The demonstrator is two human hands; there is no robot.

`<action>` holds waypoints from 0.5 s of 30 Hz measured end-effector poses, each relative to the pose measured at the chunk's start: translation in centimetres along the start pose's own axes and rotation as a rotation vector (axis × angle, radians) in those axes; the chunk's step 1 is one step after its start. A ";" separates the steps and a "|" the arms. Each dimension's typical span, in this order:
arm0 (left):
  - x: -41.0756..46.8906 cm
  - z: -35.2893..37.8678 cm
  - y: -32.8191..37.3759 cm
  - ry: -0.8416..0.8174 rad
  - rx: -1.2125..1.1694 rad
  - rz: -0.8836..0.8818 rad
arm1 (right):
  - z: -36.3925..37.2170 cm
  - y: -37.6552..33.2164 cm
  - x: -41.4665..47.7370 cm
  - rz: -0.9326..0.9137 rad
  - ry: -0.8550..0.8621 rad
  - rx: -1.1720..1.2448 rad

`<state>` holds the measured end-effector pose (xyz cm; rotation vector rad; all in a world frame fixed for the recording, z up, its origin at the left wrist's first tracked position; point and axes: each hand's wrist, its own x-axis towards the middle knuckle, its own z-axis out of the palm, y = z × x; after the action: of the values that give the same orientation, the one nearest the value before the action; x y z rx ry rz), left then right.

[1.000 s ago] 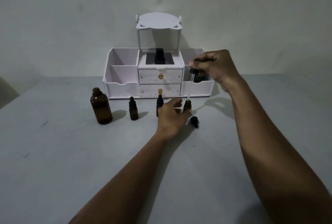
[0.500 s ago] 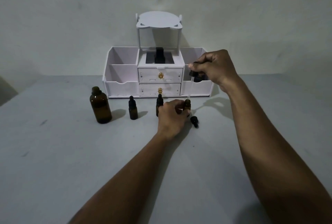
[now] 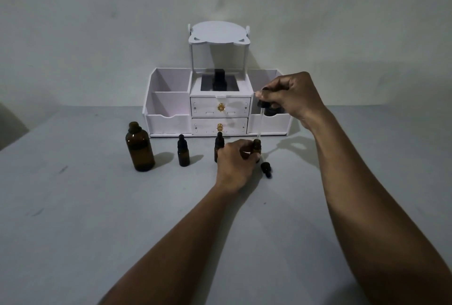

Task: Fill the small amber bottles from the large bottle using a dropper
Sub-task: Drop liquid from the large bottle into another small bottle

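r hand (image 3: pixel 293 96) is pinching the dropper (image 3: pixel 262 105) by its black bulb, fingers curled, holding it upright w/ the glass tip right at the mouth of the open small amber btl (image 3: pixel 257 145); can't tell if the tip is inside. l hand (image 3: pixel 236 165) is gripping that btl on the table (image 3: pixel 97 206), fingers curled round it. black cap (image 3: pixel 266 169) is lying on the table just right of the l hand. capped small btl (image 3: pixel 219 144) is standing just behind the l hand. 2nd capped btl (image 3: pixel 183 151) is standing btwn it & the large amber btl (image 3: pixel 140 149) at far left. white organizer (image 3: pixel 171 121) is sitting behind them w/ a dark jar (image 3: pixel 271 111) in its right compartment.
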<state>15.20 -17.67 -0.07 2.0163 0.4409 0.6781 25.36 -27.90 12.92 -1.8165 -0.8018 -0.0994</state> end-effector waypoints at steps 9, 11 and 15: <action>-1.6 -2.6 1.4 -0.054 -0.079 -0.032 | -1.2 -1.6 0.5 -0.134 0.170 0.131; -1.9 -4.7 1.6 -0.017 -0.026 0.044 | -1.1 -2.5 0.3 -0.162 0.200 0.189; -2.8 -10.2 1.9 0.179 -0.072 0.207 | 0.5 -4.3 -0.4 -0.196 0.224 0.292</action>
<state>6.74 -13.39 5.00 1.9576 0.3090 0.9935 22.50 -26.92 15.99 -1.4213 -0.7875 -0.2928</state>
